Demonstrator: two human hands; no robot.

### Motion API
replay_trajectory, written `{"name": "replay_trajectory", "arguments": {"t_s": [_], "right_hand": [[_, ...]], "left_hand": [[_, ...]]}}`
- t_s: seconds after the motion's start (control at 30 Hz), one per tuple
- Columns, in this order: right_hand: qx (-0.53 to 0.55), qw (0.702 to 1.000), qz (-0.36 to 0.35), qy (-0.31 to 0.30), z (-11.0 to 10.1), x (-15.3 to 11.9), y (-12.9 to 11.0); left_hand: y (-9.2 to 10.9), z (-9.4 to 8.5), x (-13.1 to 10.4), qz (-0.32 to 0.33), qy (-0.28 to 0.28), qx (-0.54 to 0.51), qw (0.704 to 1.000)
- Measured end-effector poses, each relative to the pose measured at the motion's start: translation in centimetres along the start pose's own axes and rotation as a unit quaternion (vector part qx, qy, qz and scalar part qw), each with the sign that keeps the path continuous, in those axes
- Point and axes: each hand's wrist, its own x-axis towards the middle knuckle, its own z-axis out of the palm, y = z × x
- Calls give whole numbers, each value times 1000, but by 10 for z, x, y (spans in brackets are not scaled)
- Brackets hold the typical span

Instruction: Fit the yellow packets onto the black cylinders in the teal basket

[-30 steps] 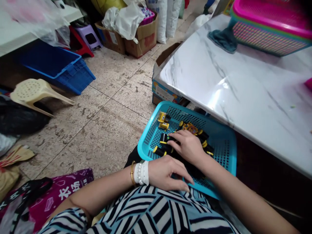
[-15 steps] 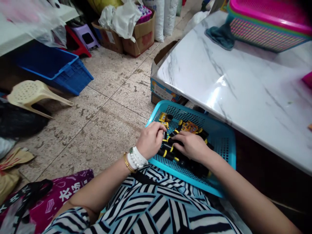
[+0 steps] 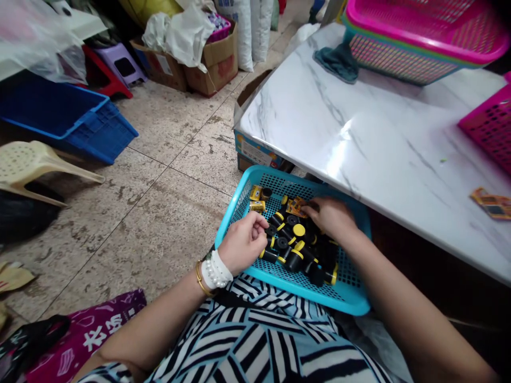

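A turquoise plastic basket [image 3: 229,213] rests at my lap, holding several small black canisters with yellow caps [image 3: 294,260]. Over its left side is my left hand [image 3: 245,239], fingers curled in, close to a black piece; whether anything is inside them is hidden. My right hand [image 3: 333,217] reaches into the far side, thumb and fingertips closed on the edge of an orange printed card [image 3: 295,206]. Two small yellow-wrapped rolls [image 3: 256,206] lie in the basket's far left corner, beside a dark round piece [image 3: 266,193].
A white marbled table [image 3: 303,111] borders the basket on the far right, bearing stacked baskets [image 3: 399,56], a dark cloth [image 3: 337,63] and more orange cards [image 3: 493,203]. Cardboard boxes [image 3: 213,66], a blue crate [image 3: 99,133] and a cream stool [image 3: 32,159] stand on the floor.
My right hand has moved from the middle of the canisters to the orange card at the far side. My left hand has drawn back slightly, and the view has shifted right.
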Motion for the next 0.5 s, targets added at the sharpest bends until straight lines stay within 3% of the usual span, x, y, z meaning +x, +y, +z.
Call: {"name": "replay_trajectory", "arguments": {"t_s": [0.07, 0.13, 0.2, 0.3, 0.37, 0.5], "right_hand": [[26, 1000, -2, -13, 7, 8, -1], [50, 999, 3, -14, 11, 13, 2], [62, 998, 13, -15, 11, 13, 6], [68, 997, 20, -17, 9, 9, 11], [65, 998, 14, -18, 7, 5, 12], [31, 999, 6, -15, 3, -3, 13]], "left_hand": [[5, 0, 0, -34, -38, -85, 995], [10, -3, 0, -94, -111, -234, 961], [16, -7, 0, -144, -166, -402, 889], [22, -12, 0, -152, -156, -568, 794], [25, -12, -1, -141, -138, -609, 769], [24, -9, -4, -124, -133, -629, 756]]}}
